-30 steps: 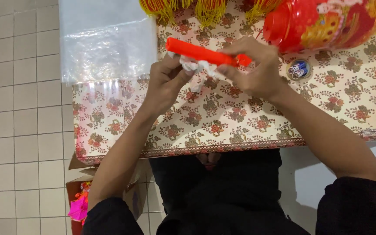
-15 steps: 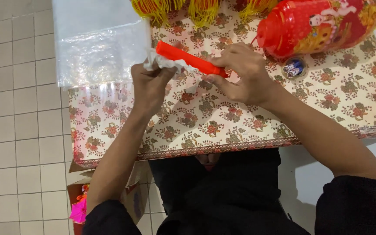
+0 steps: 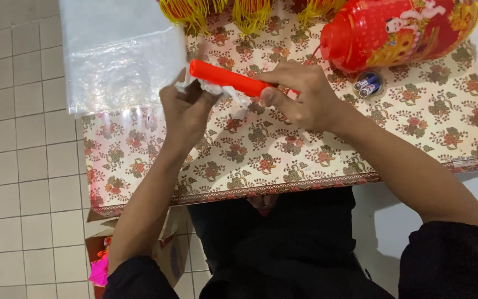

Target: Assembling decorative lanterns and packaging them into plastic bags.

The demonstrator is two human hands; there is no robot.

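While I look down from the head camera, the biggest thing under me is the table (image 3: 283, 160), covered in a floral-patterned cloth of cream, red and green, its near edge running just above my dark-clothed lap. Grey floor tiles (image 3: 23, 166) fill the left side. Lying over the table's far left corner is a stack of clear plastic bags (image 3: 120, 55), overhanging the edge toward the tiles. At the far right sits a red lantern (image 3: 399, 30) printed with bright figures, and yellow tassels (image 3: 217, 12) hang along the top edge beside it. Just below the lantern I see a small round holder with two pens (image 3: 367, 84).

My right hand (image 3: 300, 99) grips one end of an orange-red stick (image 3: 229, 79), fingers curled around it, holding it slanted above the cloth near the bags. My left hand (image 3: 186, 111) is clenched on a crumpled bit of white plastic wrap (image 3: 212, 88) at the stick's other end, touching the stick there.

Below the table's left corner, a cardboard box (image 3: 164, 249) stands on the floor with something pink inside.
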